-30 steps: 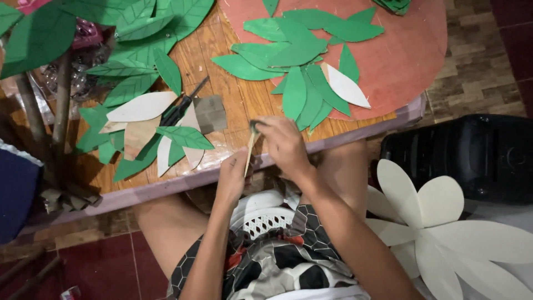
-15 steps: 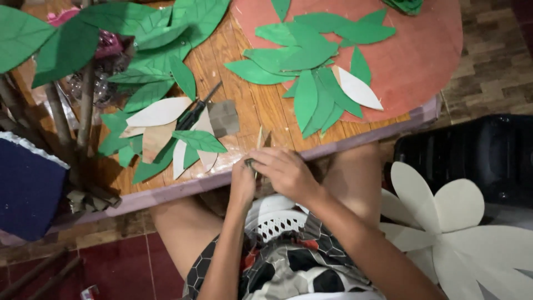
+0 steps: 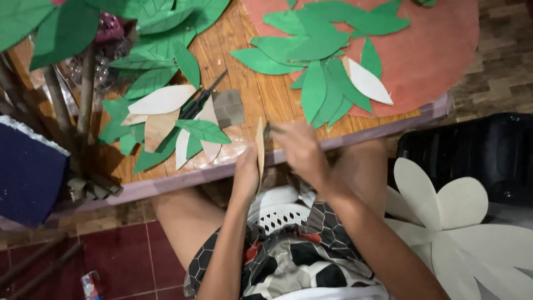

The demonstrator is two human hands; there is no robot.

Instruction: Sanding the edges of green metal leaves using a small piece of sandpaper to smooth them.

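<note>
My left hand (image 3: 245, 173) holds a thin tan paper leaf (image 3: 259, 145) upright and edge-on, just over the table's near edge. My right hand (image 3: 301, 151), blurred, reaches in from the right, with its fingertips pinched at the upper part of the same leaf. A white plastic basket (image 3: 276, 215) rests on my lap below both hands. Black scissors (image 3: 199, 101) lie on the wooden table (image 3: 261, 100) beside a grey card square (image 3: 228, 107) and a small heap of green and white paper leaves (image 3: 166, 125).
More green leaves (image 3: 325, 61) lie on a round red-brown card (image 3: 438, 50) at the table's right. Branches with leaves (image 3: 66, 89) and a dark blue block (image 3: 28, 172) stand at the left. A large white paper flower (image 3: 444, 214) and a black case (image 3: 472, 150) lie on the right.
The view has shifted slightly. My right hand has slid from over the top of the leaf to its right side. The left hand still holds the leaf upright.
</note>
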